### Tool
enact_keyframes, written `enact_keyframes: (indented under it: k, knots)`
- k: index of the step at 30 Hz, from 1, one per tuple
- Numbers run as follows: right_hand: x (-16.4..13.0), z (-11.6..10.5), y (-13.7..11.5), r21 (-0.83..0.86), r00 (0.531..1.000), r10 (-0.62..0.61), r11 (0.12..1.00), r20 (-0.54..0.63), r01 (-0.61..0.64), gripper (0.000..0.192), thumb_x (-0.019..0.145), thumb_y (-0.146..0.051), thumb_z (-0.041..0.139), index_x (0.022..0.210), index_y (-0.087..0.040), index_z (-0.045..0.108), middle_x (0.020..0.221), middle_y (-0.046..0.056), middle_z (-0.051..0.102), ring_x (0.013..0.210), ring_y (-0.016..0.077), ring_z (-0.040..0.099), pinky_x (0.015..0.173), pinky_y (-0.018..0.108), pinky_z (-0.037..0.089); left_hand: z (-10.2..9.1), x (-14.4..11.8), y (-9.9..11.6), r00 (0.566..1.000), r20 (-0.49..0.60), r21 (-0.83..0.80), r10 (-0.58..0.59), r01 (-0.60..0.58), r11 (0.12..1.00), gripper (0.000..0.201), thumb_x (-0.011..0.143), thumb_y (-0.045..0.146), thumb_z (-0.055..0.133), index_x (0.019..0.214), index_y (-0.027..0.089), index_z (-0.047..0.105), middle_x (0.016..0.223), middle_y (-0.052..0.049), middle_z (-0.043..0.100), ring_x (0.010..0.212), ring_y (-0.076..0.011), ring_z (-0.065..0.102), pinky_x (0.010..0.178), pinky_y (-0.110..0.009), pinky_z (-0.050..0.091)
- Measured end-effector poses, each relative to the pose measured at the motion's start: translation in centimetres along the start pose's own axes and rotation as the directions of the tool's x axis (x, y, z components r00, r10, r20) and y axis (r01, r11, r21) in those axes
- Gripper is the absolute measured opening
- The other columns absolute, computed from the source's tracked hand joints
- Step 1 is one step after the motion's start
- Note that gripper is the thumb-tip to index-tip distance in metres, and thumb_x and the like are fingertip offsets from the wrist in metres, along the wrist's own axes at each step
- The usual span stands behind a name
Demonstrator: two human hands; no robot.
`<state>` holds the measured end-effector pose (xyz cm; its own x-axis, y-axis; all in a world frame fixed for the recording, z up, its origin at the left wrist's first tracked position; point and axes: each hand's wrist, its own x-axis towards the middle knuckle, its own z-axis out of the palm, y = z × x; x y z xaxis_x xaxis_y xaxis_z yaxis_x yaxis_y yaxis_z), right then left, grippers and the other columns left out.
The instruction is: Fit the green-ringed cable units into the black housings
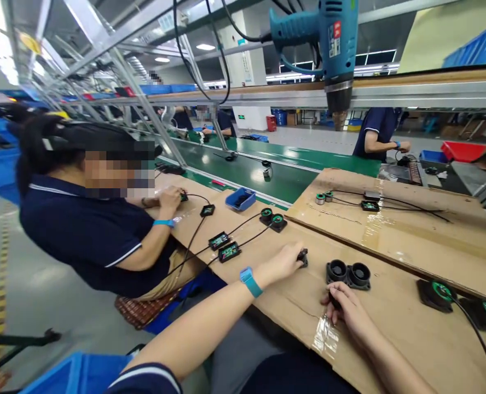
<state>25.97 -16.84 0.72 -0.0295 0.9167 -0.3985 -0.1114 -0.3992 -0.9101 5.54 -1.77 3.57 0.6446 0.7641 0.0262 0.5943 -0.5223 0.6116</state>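
Observation:
My left hand (pixel 282 262), with a blue band at its wrist, reaches over the cardboard and has its fingers closed on a small black housing (pixel 304 258). Nearer to me, my right hand (pixel 347 307) curls around a dark part, mostly hidden by the fingers, so its kind is unclear. Just beyond the right hand, two black square-flanged housings with round cups, one on the left (pixel 336 270) and one on the right (pixel 358 275), sit side by side. Farther left, two similar housings with green rings (pixel 278 221) are wired to small black boxes holding green circuit boards (pixel 229 251).
A co-worker (pixel 82 235) sits at my left, handling a wired part. A blue tray (pixel 240 199) stands beyond the boxes. More wired housings (pixel 435 295) lie at right. A teal power tool (pixel 337 49) hangs overhead from the rail. A green conveyor (pixel 243 164) runs behind the cardboard (pixel 391 328).

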Motion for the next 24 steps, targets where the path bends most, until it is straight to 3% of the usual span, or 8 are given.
enact_keyframes:
  k: [2, 4, 6, 8, 11, 17, 20, 24]
  knots:
    - [0.3, 0.8, -0.6, -0.071, 1.000, 0.028, 0.997, -0.011, -0.029, 0.045, 0.087, -0.062, 0.051, 0.105, -0.020, 0.052, 0.085, 0.004, 0.063, 0.058, 0.0161, 0.058, 0.046, 0.025, 0.040, -0.3, 0.1, -0.1, 1.000, 0.000, -0.016, -0.015, 0.015, 1.000, 0.025, 0.080, 0.015, 0.067, 0.095, 0.019, 0.048, 0.095, -0.006, 0.061, 0.091, -0.0241, 0.060, 0.079, -0.033, 0.044]
    - [1.0, 1.8, -1.2, -0.315, 0.996, -0.087, 0.946, -0.038, 0.070, 0.044, 0.090, -0.057, 0.046, 0.113, -0.020, 0.053, 0.091, 0.007, 0.065, 0.069, 0.0205, 0.063, 0.055, 0.030, 0.046, -0.5, 0.1, -0.2, 1.000, 0.005, -0.031, -0.027, 0.027, 0.999, 0.028, 0.079, 0.019, 0.072, 0.093, 0.020, 0.048, 0.095, -0.005, 0.062, 0.091, -0.0231, 0.061, 0.077, -0.032, 0.043]
    - [2.0, 3.0, -1.7, -0.622, 0.960, -0.278, 0.756, -0.025, 0.202, 0.041, 0.092, -0.048, 0.045, 0.120, -0.019, 0.054, 0.102, 0.011, 0.066, 0.088, 0.0258, 0.065, 0.072, 0.036, 0.050, -0.8, 0.1, -0.1, 0.999, 0.014, -0.045, -0.043, 0.044, 0.998, 0.031, 0.077, 0.022, 0.076, 0.091, 0.020, 0.049, 0.093, -0.003, 0.063, 0.088, -0.0218, 0.061, 0.074, -0.030, 0.042]
    - [3.3, 4.2, -1.9, -0.815, 0.922, -0.385, 0.528, 0.022, 0.240, 0.041, 0.092, -0.042, 0.047, 0.123, -0.017, 0.054, 0.108, 0.014, 0.066, 0.098, 0.0298, 0.064, 0.083, 0.041, 0.048, -0.9, -0.1, -0.1, 0.998, 0.026, -0.059, -0.057, 0.058, 0.997, 0.031, 0.076, 0.024, 0.078, 0.089, 0.020, 0.050, 0.089, -0.002, 0.063, 0.084, -0.0205, 0.061, 0.069, -0.028, 0.041]
    - [5.0, 5.3, -1.4, -0.896, 0.900, -0.433, 0.378, 0.050, 0.231, 0.039, 0.091, -0.041, 0.050, 0.118, -0.015, 0.056, 0.105, 0.015, 0.066, 0.094, 0.0305, 0.064, 0.079, 0.040, 0.048, -1.0, -0.8, 0.0, 0.998, 0.039, -0.082, -0.057, 0.060, 0.995, 0.030, 0.075, 0.023, 0.078, 0.086, 0.020, 0.050, 0.085, 0.000, 0.062, 0.079, -0.0186, 0.060, 0.065, -0.027, 0.038]
    - [6.2, 4.6, 0.1, -0.884, 0.823, -0.564, 0.351, 0.064, 0.309, 0.029, 0.094, -0.043, 0.048, 0.099, -0.017, 0.058, 0.096, 0.013, 0.063, 0.091, 0.0282, 0.062, 0.081, 0.039, 0.048, -0.9, -1.7, -0.3, 0.997, -0.008, -0.140, -0.080, 0.078, 0.987, 0.031, 0.075, 0.024, 0.077, 0.084, 0.020, 0.048, 0.084, 0.000, 0.060, 0.079, -0.0183, 0.056, 0.065, -0.028, 0.037]
    - [6.3, 4.5, 0.0, -0.863, 0.853, -0.521, 0.413, 0.038, 0.291, 0.030, 0.090, -0.039, 0.054, 0.109, -0.017, 0.059, 0.102, 0.013, 0.066, 0.094, 0.0286, 0.064, 0.084, 0.040, 0.048, -0.8, -1.6, -0.3, 0.996, -0.011, -0.176, -0.083, 0.080, 0.981, 0.030, 0.075, 0.026, 0.076, 0.085, 0.020, 0.049, 0.083, 0.000, 0.060, 0.078, -0.0183, 0.056, 0.064, -0.028, 0.037]
    - [5.8, 5.7, -0.9, -0.807, 0.903, -0.429, 0.548, -0.042, 0.222, 0.051, 0.084, -0.045, 0.068, 0.127, -0.020, 0.058, 0.112, 0.013, 0.069, 0.100, 0.0295, 0.065, 0.085, 0.039, 0.048, -0.5, -1.9, 0.5, 0.996, 0.033, -0.193, -0.086, 0.091, 0.977, 0.024, 0.076, 0.023, 0.071, 0.079, 0.020, 0.047, 0.079, 0.001, 0.059, 0.075, -0.0174, 0.056, 0.065, -0.028, 0.038]
